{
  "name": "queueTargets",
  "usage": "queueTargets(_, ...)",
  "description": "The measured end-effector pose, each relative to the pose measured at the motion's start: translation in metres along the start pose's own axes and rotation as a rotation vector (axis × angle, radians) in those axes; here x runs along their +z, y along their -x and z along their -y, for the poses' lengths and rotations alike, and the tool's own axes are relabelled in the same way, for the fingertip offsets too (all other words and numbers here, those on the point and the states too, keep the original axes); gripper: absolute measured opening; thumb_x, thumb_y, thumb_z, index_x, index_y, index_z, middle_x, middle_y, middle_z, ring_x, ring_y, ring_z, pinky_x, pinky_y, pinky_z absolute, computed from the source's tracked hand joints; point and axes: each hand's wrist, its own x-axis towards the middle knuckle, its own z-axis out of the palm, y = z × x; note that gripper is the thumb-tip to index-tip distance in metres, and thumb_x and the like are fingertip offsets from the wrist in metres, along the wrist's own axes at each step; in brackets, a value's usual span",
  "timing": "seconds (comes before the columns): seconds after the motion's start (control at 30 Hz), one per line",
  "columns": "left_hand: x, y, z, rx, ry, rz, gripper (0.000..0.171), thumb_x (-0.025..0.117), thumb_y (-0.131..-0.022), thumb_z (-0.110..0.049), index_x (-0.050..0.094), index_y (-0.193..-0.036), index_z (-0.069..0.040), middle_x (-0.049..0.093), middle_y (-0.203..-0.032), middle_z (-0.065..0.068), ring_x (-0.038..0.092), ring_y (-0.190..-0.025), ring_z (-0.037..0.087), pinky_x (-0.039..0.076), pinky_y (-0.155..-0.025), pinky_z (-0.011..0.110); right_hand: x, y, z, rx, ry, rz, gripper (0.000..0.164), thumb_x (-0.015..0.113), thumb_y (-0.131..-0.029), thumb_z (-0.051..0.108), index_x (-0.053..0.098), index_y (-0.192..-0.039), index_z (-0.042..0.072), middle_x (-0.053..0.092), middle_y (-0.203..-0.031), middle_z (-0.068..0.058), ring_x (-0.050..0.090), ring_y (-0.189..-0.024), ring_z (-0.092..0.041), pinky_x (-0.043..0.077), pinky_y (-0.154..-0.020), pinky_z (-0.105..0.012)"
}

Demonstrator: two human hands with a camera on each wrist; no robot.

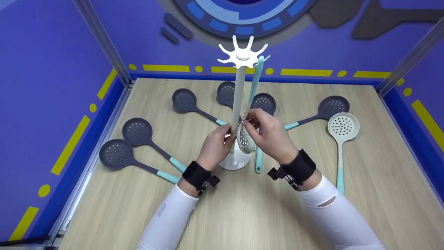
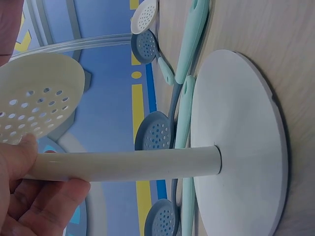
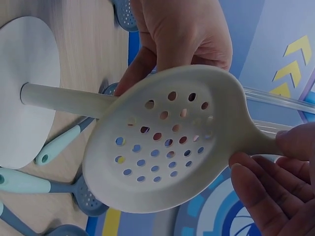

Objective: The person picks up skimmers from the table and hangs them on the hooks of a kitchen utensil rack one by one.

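Observation:
A white utensil stand (image 1: 239,92) with a ring of hooks on top rises from a round base (image 2: 241,128). My left hand (image 1: 215,146) grips its pole low down, thumb on one side and fingers on the other. My right hand (image 1: 272,137) pinches the neck of a cream skimmer (image 3: 224,110) with a teal handle. Head down, the skimmer hangs along the pole's right side, its handle tip (image 1: 261,59) up at the hooks. In the left wrist view, the left thumb lies right at the skimmer's rim.
Several dark grey skimmers with teal handles lie around the stand, two at the left (image 1: 116,153) (image 1: 137,131) and one at the right (image 1: 333,107). Another cream skimmer (image 1: 340,152) lies at the far right. Blue panels (image 1: 52,86) wall the wooden table (image 1: 239,215).

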Motion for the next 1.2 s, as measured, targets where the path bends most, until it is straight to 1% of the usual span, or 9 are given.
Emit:
queueTargets(0.07, 0.0, 0.0, 0.0, 0.005, 0.013, -0.003, 0.021, 0.066, -0.104, -0.017, 0.067, -0.124, -0.008, 0.074, -0.114, 0.009, 0.073, -0.11, 0.02, 0.063, -0.086, 0.03, -0.001, 0.001, -0.001, 0.0, -0.005, 0.003, 0.019, 0.065, -0.105, 0.019, 0.064, -0.12, 0.006, 0.07, -0.104, -0.005, 0.069, -0.089, -0.012, 0.063, -0.074, -0.029)
queueTargets(0.13, 0.001, 0.0, 0.0, 0.002, 0.033, 0.001, 0.024, 0.066, -0.104, -0.019, 0.067, -0.126, -0.008, 0.074, -0.116, 0.009, 0.073, -0.111, 0.02, 0.063, -0.087, 0.029, -0.003, 0.002, -0.003, -0.003, -0.006, 0.01, 0.02, 0.063, -0.106, 0.02, 0.064, -0.121, 0.006, 0.07, -0.104, -0.005, 0.069, -0.089, -0.012, 0.063, -0.074, -0.029)
queueTargets(0.33, 0.0, 0.001, 0.002, -0.031, 0.081, 0.021, 0.029, 0.066, -0.104, -0.023, 0.067, -0.13, -0.01, 0.073, -0.119, 0.008, 0.072, -0.113, 0.019, 0.063, -0.089, 0.028, -0.007, 0.004, -0.005, -0.011, 0.002, 0.023, 0.022, 0.062, -0.107, 0.023, 0.063, -0.122, 0.007, 0.07, -0.105, -0.005, 0.068, -0.09, -0.012, 0.062, -0.072, -0.034)
queueTargets(0.4, 0.0, 0.001, 0.002, -0.036, 0.085, 0.023, 0.029, 0.066, -0.104, -0.024, 0.067, -0.129, -0.01, 0.073, -0.119, 0.008, 0.072, -0.113, 0.019, 0.063, -0.089, 0.028, -0.008, 0.005, -0.006, -0.014, 0.01, 0.022, 0.023, 0.062, -0.107, 0.024, 0.063, -0.123, 0.007, 0.07, -0.105, -0.005, 0.068, -0.089, -0.012, 0.062, -0.072, -0.036)
queueTargets(0.63, 0.0, 0.001, 0.001, -0.057, 0.083, 0.033, 0.023, 0.065, -0.105, -0.022, 0.067, -0.126, -0.012, 0.073, -0.12, 0.006, 0.072, -0.115, 0.019, 0.062, -0.091, 0.029, -0.013, 0.007, -0.01, -0.027, 0.037, 0.017, 0.028, 0.061, -0.107, 0.029, 0.065, -0.124, 0.006, 0.071, -0.109, -0.006, 0.069, -0.092, -0.012, 0.062, -0.076, -0.033)
queueTargets(0.77, 0.001, 0.001, 0.001, -0.028, 0.047, 0.016, 0.021, 0.065, -0.105, -0.017, 0.067, -0.125, -0.009, 0.073, -0.117, 0.009, 0.073, -0.113, 0.02, 0.063, -0.088, 0.027, -0.02, 0.008, -0.015, -0.021, 0.072, 0.015, 0.025, 0.057, -0.109, 0.025, 0.066, -0.124, 0.006, 0.072, -0.111, -0.007, 0.069, -0.093, -0.015, 0.062, -0.08, -0.032)
queueTargets(0.9, 0.002, 0.001, 0.001, 0.006, 0.019, -0.006, 0.019, 0.066, -0.104, -0.015, 0.067, -0.122, -0.006, 0.073, -0.114, 0.01, 0.074, -0.111, 0.021, 0.063, -0.085, 0.027, -0.028, 0.009, -0.026, -0.037, 0.142, 0.024, 0.021, 0.058, -0.106, 0.015, 0.066, -0.123, 0.005, 0.072, -0.112, -0.008, 0.07, -0.096, -0.018, 0.063, -0.083, -0.034)
queueTargets(1.07, 0.002, 0.001, 0.001, 0.006, 0.063, -0.013, 0.022, 0.067, -0.104, -0.018, 0.067, -0.121, -0.006, 0.074, -0.115, 0.011, 0.074, -0.11, 0.021, 0.063, -0.087, 0.027, -0.037, 0.011, -0.045, -0.055, 0.222, 0.046, 0.022, 0.061, -0.101, 0.005, 0.066, -0.122, 0.003, 0.072, -0.111, -0.011, 0.069, -0.096, -0.022, 0.062, -0.083, -0.038)
queueTargets(1.2, 0.002, 0.001, 0.002, 0.002, 0.097, -0.008, 0.023, 0.067, -0.103, -0.022, 0.068, -0.12, -0.006, 0.074, -0.115, 0.011, 0.073, -0.111, 0.021, 0.063, -0.088, 0.027, -0.044, 0.014, -0.063, -0.024, 0.254, 0.086, 0.023, 0.061, -0.1, 0.003, 0.066, -0.122, 0.003, 0.073, -0.111, -0.012, 0.07, -0.097, -0.025, 0.062, -0.084, -0.042)
